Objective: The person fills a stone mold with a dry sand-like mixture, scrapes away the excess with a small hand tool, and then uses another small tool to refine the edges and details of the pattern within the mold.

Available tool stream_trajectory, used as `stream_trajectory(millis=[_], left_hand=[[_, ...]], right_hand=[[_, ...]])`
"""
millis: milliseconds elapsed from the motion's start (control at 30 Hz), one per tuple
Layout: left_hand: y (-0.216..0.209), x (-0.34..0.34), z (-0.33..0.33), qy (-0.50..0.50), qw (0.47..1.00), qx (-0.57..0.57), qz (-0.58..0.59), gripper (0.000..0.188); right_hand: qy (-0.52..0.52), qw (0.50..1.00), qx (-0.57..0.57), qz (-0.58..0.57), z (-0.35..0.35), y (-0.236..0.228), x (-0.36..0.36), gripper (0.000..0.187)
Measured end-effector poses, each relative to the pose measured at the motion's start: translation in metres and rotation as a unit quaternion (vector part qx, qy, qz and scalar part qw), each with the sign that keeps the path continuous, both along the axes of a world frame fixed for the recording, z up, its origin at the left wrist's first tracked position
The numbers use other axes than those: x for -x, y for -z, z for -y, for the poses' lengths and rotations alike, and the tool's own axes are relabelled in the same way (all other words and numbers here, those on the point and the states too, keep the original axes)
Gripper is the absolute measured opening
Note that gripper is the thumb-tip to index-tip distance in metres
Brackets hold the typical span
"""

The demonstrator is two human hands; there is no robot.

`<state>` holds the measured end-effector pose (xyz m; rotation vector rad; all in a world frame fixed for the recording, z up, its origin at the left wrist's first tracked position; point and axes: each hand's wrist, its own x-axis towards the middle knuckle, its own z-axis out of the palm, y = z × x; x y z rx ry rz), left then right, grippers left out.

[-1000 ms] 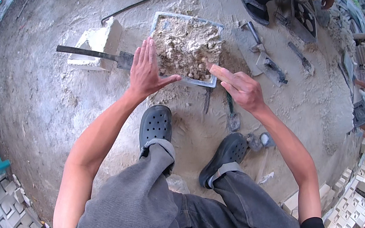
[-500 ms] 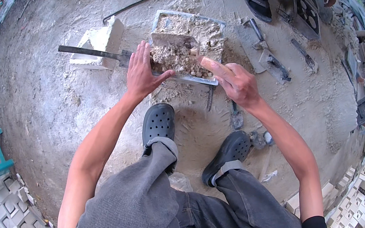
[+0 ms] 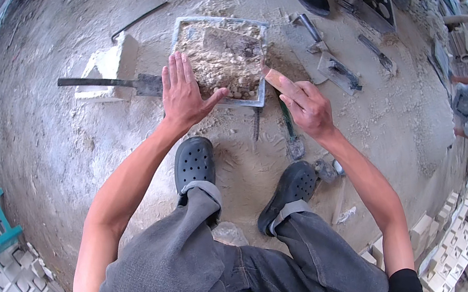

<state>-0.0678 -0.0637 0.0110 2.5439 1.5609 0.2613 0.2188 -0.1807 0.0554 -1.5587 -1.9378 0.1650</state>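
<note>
Two hands: both of ours reach forward over a dusty concrete floor (image 3: 60,144), seen from above past our grey trousers and black clogs.
Left hand: our left hand (image 3: 181,96) lies flat and open, fingers spread and pointing away from us, thumb out to the right, pressing on the near left part of the mould frame; it grips nothing.
Right hand: our right hand (image 3: 305,108) is closed around a flat reddish-brown wooden piece (image 3: 275,79), whose free end points up and left to the frame's near right corner.
Mould frame: a square metal mould frame (image 3: 261,89) sits on the floor just ahead of our feet, packed with crumbly pale mortar (image 3: 220,61); it stands slightly turned, its near edge running from lower right to upper left.
Key relation: the frame lies straight ahead of both sets of fingers; our left hand is already on it, while our right hand stays just off its right corner, only the wooden piece reaching the rim. The wooden piece's long axis slants from our right hand toward the mortar.
Nearby tools: a long-handled trowel (image 3: 106,84) lies left of the frame by a white block (image 3: 109,65); small hand tools lie between our right hand and the right clog (image 3: 288,192).
Other person: someone in dark clothes crouches at the top edge, apart from us.
</note>
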Motion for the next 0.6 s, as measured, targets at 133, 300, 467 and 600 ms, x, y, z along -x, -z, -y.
stream_trajectory(millis=[133, 300, 467, 600], left_hand=[[0.004, -0.025, -0.021, 0.000, 0.999, 0.011, 0.050, 0.128], [0.004, -0.074, -0.044, 0.033, 0.999, 0.013, 0.036, 0.115], [0.003, -0.069, -0.076, 0.013, 0.999, 0.023, -0.043, 0.111], [0.012, -0.082, -0.081, 0.087, 0.995, -0.023, -0.042, 0.103]], right_hand=[[0.059, 0.998, 0.015, -0.014, 0.023, 0.007, -0.019, 0.050], [0.174, 0.982, 0.062, -0.040, 0.076, 0.026, -0.062, 0.049], [0.336, 0.922, 0.058, -0.186, 0.106, 0.048, -0.102, 0.043], [0.500, 0.834, 0.092, -0.213, 0.169, 0.074, -0.184, 0.048]])
